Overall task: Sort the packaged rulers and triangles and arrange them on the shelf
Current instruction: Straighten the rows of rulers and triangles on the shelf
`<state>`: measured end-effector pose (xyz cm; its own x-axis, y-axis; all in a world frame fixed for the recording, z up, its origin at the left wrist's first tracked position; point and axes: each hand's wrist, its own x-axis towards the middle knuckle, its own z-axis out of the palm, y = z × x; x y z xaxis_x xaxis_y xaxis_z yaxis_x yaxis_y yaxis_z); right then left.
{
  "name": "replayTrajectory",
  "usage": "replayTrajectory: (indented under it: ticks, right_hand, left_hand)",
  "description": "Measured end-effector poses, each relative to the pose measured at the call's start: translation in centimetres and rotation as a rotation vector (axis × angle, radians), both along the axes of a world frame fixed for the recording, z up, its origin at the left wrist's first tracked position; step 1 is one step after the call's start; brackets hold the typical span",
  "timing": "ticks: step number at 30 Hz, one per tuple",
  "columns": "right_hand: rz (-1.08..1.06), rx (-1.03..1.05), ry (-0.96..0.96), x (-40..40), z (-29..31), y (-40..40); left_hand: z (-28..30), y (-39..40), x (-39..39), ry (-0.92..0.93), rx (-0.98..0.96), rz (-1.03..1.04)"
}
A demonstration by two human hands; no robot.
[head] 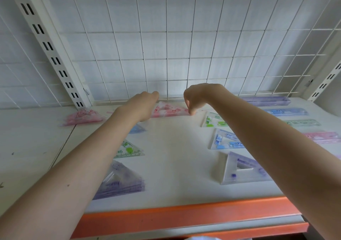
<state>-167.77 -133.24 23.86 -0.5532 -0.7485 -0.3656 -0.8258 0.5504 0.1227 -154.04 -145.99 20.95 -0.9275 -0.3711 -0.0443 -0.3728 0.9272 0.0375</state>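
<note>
A pink packaged triangle (170, 109) lies flat at the back of the white shelf (175, 166), close to the wire grid. My left hand (142, 105) covers its left corner with curled fingers that seem to hold it. My right hand (195, 97) hangs over its right corner, fingers curled down, tips pinching that corner. Left of my arms lie a pink triangle stack (83, 117), a blue triangle (137, 129), a green triangle (127, 150) and a purple triangle stack (120, 182). On the right are a green triangle (212, 120), a blue triangle (225, 140) and a purple triangle (243, 169).
Rulers lie in a column at the far right: purple (267, 100), blue (286, 111), green (302, 123), pink (323, 136). A wire grid (166, 46) backs the shelf, slotted uprights (46, 42) stand at both sides, and an orange strip (184, 215) edges the front.
</note>
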Motion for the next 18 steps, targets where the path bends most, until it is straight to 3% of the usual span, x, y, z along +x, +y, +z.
replayTrajectory:
  ticks: [18]
  right_hand:
    - [0.017, -0.031, -0.018, -0.84, -0.70, -0.32]
  left_hand:
    - [0.50, -0.56, -0.39, -0.034, 0.003, 0.015]
